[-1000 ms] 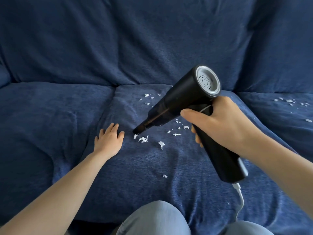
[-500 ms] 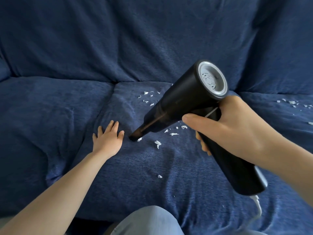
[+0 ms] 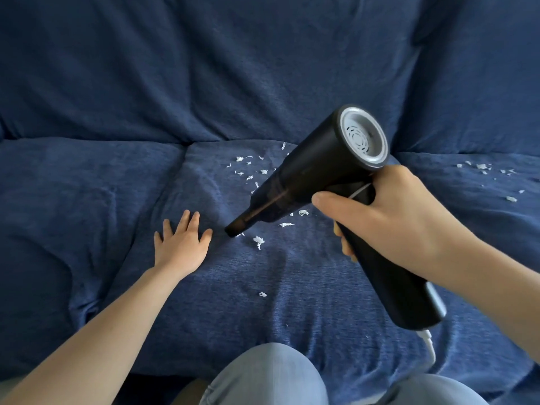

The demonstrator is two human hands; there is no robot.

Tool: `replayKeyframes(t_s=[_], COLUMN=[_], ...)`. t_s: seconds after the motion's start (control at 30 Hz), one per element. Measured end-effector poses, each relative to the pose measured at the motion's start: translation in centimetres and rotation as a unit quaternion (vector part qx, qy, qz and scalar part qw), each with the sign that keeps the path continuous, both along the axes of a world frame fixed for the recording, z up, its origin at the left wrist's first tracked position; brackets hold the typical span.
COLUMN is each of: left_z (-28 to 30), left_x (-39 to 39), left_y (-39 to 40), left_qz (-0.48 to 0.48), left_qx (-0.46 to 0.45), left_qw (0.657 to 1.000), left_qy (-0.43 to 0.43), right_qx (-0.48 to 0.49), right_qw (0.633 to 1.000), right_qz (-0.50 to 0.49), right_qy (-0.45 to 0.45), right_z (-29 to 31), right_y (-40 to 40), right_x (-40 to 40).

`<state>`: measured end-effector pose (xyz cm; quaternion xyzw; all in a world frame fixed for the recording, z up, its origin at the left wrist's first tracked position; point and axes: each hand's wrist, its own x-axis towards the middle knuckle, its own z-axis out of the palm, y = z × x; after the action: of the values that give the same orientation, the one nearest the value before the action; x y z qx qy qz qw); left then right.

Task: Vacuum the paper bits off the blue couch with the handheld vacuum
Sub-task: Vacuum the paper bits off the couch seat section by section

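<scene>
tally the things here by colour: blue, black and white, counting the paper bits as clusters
Blue: 1, the blue fabric couch
Black: 1, the black handheld vacuum
White: 2 clusters of torn paper bits, middle cushion and right cushion
Total: 4

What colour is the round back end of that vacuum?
Silver-grey, with a vented grille; the handheld vacuum's body is black. Head view.

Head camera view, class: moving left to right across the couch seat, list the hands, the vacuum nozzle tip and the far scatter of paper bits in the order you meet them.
left hand → vacuum nozzle tip → right hand → far scatter of paper bits
</scene>
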<state>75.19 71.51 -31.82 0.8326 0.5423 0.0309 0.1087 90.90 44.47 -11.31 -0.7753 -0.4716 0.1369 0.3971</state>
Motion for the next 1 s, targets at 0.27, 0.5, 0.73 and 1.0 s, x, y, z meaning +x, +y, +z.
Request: replayKeyframes(t_s=[0.27, 0.5, 0.73, 1.0], left_z=[-0.1, -0.2, 0.4, 0.3], left_x=[0.0, 0.0, 0.8, 3.0], left_y=[-0.3, -0.3, -1.0, -5.2], left_qz=[-0.008, -0.007, 0.000, -0.073], left_qx=[0.014, 0.020, 0.006, 0.032], left_qw=[1.000, 1.000, 1.000, 0.997], left_qy=[0.012, 0.015, -0.018, -0.009], right_qx=[0.012, 0.000, -0.002, 0.007], right_qw=[1.000, 1.000, 1.000, 1.000], right_qz=[-0.015, -0.017, -0.019, -0.027], right_qy=[0.007, -0.011, -0.017, 0.000], right_z=[0.1, 0.2, 0.7, 0.3], right_y=[-0.7, -1.3, -1.9, -3.7], right_x=[0.9, 1.4, 1.2, 1.1])
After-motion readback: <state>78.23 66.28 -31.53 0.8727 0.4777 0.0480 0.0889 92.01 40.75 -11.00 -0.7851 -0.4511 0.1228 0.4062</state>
